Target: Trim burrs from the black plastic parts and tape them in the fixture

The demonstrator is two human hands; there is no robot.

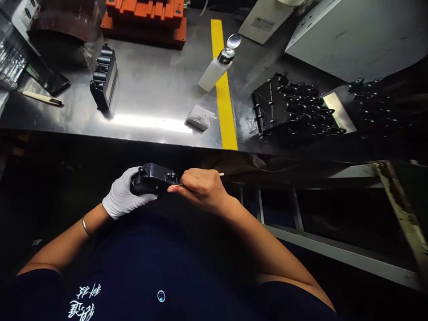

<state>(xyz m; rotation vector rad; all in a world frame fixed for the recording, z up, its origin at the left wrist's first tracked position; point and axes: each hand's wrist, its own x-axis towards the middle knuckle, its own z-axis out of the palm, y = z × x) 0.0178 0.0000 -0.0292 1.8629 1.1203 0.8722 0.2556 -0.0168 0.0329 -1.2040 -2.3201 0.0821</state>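
My left hand [123,192], in a white glove, is closed around a black moulded plastic part [155,174] in front of my body, below the bench edge. Bare and closed, my right hand [203,187] grips a thin pale-handled tool [221,174]. The tool's pale end sticks out behind the fist, and its thin tip meets the right end of the part; the kind of tip is too small to make out. Most of the handle is hidden by my fingers. A similar black part [104,80] with rounded ribs stands on the bench.
On the metal bench [150,89] are a grey wrapped block [200,118], a white pump bottle [216,71] and a cream-handled tool [43,99]. An orange fixture [143,29] stands behind. Several black parts [301,104] lie right of the yellow tape [225,107]. A metal frame [334,249] is lower right.
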